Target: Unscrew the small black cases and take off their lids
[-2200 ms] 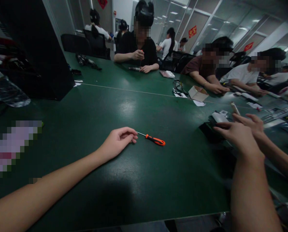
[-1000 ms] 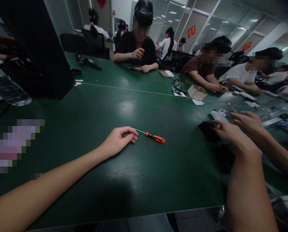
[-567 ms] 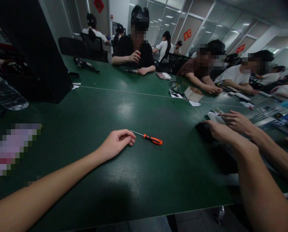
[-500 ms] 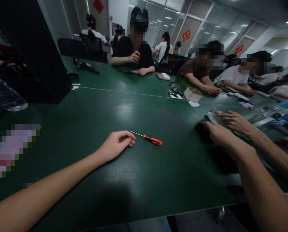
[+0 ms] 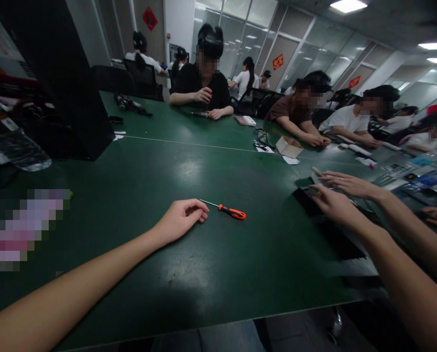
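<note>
My left hand (image 5: 182, 220) rests on the green table (image 5: 189, 161), fingers loosely curled with nothing visible in them. Just beyond its fingertips lies a small screwdriver (image 5: 230, 211) with an orange and black handle, its thin shaft pointing toward the hand. My right hand (image 5: 330, 203) reaches far to the right, fingers stretched out flat on a black flat object (image 5: 305, 199). Another person's hand (image 5: 346, 183) lies close beside mine, over a small pale item.
A large black box (image 5: 68, 93) stands at the back left, with a crumpled clear plastic bag (image 5: 18, 151) beside it. A small open carton (image 5: 288, 145) and cables (image 5: 261, 137) lie mid-table. Several people sit along the far and right sides. Papers cover the right end.
My right hand has come down and left onto the black flat object. The neighbour's hand has lowered beside it. My left hand and the screwdriver have stayed put; the view has tilted up slightly.
</note>
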Available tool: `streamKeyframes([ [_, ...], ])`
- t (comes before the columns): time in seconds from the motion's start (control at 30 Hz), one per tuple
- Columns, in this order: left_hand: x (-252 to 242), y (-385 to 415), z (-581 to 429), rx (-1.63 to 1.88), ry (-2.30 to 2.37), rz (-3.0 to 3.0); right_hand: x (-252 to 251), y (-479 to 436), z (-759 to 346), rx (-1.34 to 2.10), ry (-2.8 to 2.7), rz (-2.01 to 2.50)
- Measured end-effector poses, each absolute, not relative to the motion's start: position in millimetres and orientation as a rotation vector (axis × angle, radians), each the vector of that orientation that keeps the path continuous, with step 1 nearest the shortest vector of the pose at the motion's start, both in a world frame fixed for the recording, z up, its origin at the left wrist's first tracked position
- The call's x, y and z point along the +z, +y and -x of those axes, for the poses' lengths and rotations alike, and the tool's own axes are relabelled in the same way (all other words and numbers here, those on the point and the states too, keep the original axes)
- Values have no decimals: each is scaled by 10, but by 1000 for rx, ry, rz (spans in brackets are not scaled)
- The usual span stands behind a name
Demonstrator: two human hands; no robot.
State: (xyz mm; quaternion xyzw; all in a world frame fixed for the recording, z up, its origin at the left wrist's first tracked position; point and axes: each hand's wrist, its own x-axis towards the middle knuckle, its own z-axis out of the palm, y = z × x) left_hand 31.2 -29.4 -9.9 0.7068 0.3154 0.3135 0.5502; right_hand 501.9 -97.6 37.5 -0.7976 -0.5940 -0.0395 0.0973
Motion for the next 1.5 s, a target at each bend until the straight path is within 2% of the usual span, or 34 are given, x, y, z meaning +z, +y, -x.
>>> streamKeyframes([
  [0.27, -146, -289, -313, 757, 722, -1695, 109, -2071, -5213, -216, -1550, 2433],
  [0.43, -116, -302, -324, 734, 734, -1725, -145, -2340, -4686, -408, -1513, 2322],
  [0.53, -69, -339, -315, 699, 722, -1817, -243, -2285, -4031, -395, -1610, 2061],
  [0.63, -18, -388, -285, 654, 614, -1979, -265, -2144, -3352, -180, -1874, 1744],
  [0.8, 1, -414, -248, 622, 359, -2147, -27, -1826, -2797, -16, -2133, 1454],
  [0.97, -29, -387, -271, 704, 523, -2130, 234, -1308, -2978, 46, -2125, 1508],
  [1.17, -8, -389, -277, 718, 697, -2151, -4, -715, -3057, 381, -2322, 1501],
  [1.33, 1, -379, -289, 681, 741, -2169, -153, -712, -3003, 461, -2066, 1341],
  [1.5, -6, -367, -279, 665, 736, -2191, 87, -827, -3039, 349, -1529, 1342],
])
